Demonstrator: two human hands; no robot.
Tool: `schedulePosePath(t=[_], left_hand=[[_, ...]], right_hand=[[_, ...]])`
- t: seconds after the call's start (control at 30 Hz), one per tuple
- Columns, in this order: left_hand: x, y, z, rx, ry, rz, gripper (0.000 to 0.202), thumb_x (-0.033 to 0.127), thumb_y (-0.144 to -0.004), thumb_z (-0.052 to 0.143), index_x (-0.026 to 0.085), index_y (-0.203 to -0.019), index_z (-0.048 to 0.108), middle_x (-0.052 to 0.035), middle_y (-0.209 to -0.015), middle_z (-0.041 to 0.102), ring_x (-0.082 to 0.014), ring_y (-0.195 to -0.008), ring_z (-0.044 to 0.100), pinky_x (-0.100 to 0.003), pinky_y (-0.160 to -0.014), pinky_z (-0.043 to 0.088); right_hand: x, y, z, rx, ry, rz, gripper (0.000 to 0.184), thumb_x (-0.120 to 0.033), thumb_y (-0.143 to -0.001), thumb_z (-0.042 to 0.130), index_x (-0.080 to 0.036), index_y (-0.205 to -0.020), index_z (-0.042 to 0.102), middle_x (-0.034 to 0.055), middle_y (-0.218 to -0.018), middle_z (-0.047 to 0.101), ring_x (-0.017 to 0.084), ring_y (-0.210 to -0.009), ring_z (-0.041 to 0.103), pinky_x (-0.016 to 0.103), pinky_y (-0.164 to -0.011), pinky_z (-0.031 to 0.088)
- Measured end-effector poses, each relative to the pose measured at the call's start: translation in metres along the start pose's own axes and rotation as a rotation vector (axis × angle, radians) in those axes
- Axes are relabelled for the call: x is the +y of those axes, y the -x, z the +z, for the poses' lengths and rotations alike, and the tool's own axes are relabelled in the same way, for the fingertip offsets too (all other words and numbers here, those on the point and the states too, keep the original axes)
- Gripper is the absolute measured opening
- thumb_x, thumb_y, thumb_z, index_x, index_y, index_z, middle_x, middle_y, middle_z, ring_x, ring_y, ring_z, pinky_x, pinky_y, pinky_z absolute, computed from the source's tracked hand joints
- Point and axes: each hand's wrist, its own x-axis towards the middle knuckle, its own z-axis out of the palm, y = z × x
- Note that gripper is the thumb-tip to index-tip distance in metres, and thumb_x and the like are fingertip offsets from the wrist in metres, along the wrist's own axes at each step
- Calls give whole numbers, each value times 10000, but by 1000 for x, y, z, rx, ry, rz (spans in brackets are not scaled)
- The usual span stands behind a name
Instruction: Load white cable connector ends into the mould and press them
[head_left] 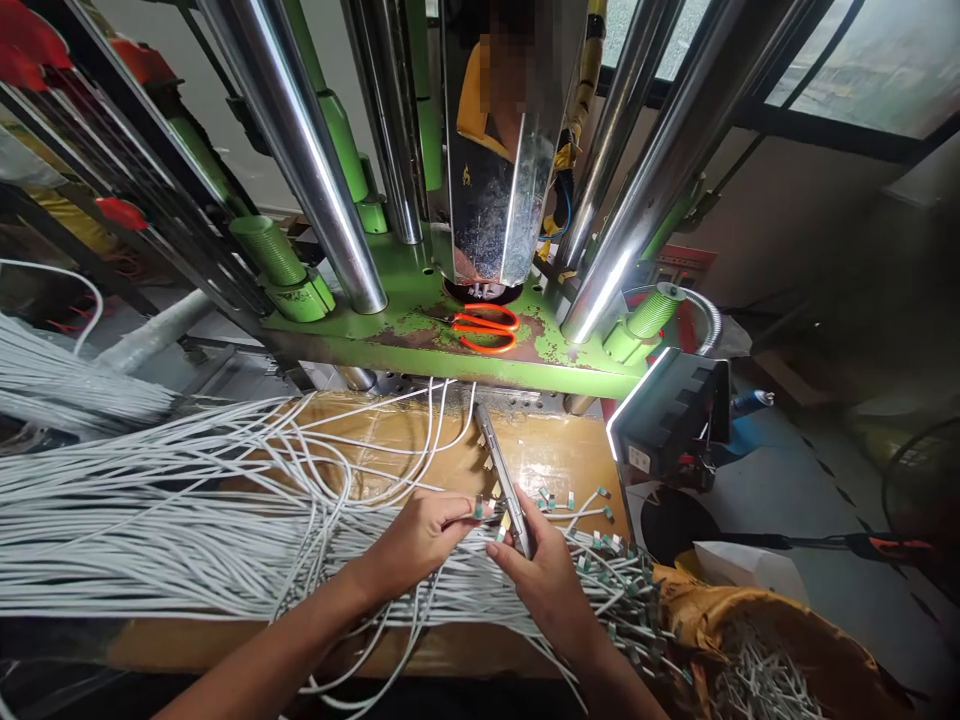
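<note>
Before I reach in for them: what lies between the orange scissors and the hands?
In the head view, white cables and a metal strip on the brown board lie between scissors and hands.

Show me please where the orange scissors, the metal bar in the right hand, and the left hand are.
orange scissors (486, 329): head view, on the orange handles, lying on the green machine base.
metal bar (501, 478): head view, on the middle of its length.
left hand (420, 535): head view, on the back of the hand.

Bright daylight, glare on steel columns (307, 150), strong fisheye bending, dim corners
</note>
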Motion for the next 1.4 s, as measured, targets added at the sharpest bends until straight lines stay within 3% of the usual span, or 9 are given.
schedulePosePath(t=[0.33, 0.47, 0.57, 0.7, 0.8, 0.9, 1.1, 1.23, 1.4], left_hand=[[-6, -5, 6, 37, -135, 238, 318, 105, -907, 391, 153, -989, 695, -92, -934, 712, -187, -870, 658, -292, -789, 507], [-2, -5, 5, 124, 35, -60, 213, 275, -907, 532, 162, -925, 712, -62, -861, 707, -196, -809, 649, -286, -748, 493], [1, -2, -4, 206, 385, -329, 299, 397, -862, 614, 150, -1014, 688, -55, -869, 698, -201, -822, 633, -279, -736, 492], [5, 4, -17, 265, 779, -414, 330, 402, -825, 661, 124, -1000, 682, -58, -896, 653, -149, -780, 580, -238, -708, 473], [4, 4, -19, 305, 883, -449, 380, 363, -800, 691, 135, -1099, 642, -45, -868, 645, -116, -716, 558, -197, -608, 433], [-2, -3, -15, 300, 685, -429, 369, 357, -804, 684, 134, -1092, 629, -35, -791, 670, -105, -598, 536, -195, -516, 376], [-13, -20, -13, 147, 110, -187, 268, 339, -861, 610, 143, -714, 717, -32, -717, 697, -170, -656, 613, -248, -600, 452], [-18, -26, -12, 124, -12, -12, 177, 199, -865, 587, 158, -806, 748, -48, -870, 745, -185, -799, 678, -258, -730, 510], [-27, -25, -8, 143, -179, 192, 294, 61, -861, 472, 180, -864, 740, -44, -890, 741, -167, -843, 685, -256, -792, 530]], right_hand=[[-6, 2, -3, -21, 4, 1, 679, -242, -788, 630, -204, -1424, 398, -19, -875, 609, 158, -789, 526, 249, -744, 426], [-5, 0, -2, -15, 1, -7, 681, -255, -775, 643, -187, -1413, 414, -4, -903, 627, 164, -793, 530, 257, -744, 431], [-3, -1, -1, 10, 4, 13, 674, -260, -764, 650, -183, -1398, 435, -7, -890, 614, 156, -769, 516, 264, -750, 428], [1, -3, 0, 12, 7, 19, 711, -275, -751, 660, -151, -1407, 417, -35, -771, 532, 141, -699, 460, 260, -703, 411], [3, -4, 0, 5, -12, 23, 703, -266, -750, 658, -165, -1404, 422, -42, -756, 504, 133, -682, 435, 253, -682, 400], [4, -4, 0, 14, -11, 16, 687, -258, -749, 661, -178, -1394, 438, -40, -763, 523, 137, -700, 454, 253, -704, 409], [3, -2, 0, -1, -20, 18, 677, -245, -755, 645, -205, -1395, 430, -40, -790, 551, 140, -720, 482, 248, -726, 415], [2, -2, 0, 18, -24, 48, 692, -240, -754, 638, -165, -1404, 413, -38, -797, 532, 134, -716, 468, 250, -735, 412], [-1, -2, 0, -6, 10, 25, 679, -233, -767, 621, -187, -1411, 408, -49, -771, 529, 134, -709, 468, 248, -732, 405]])
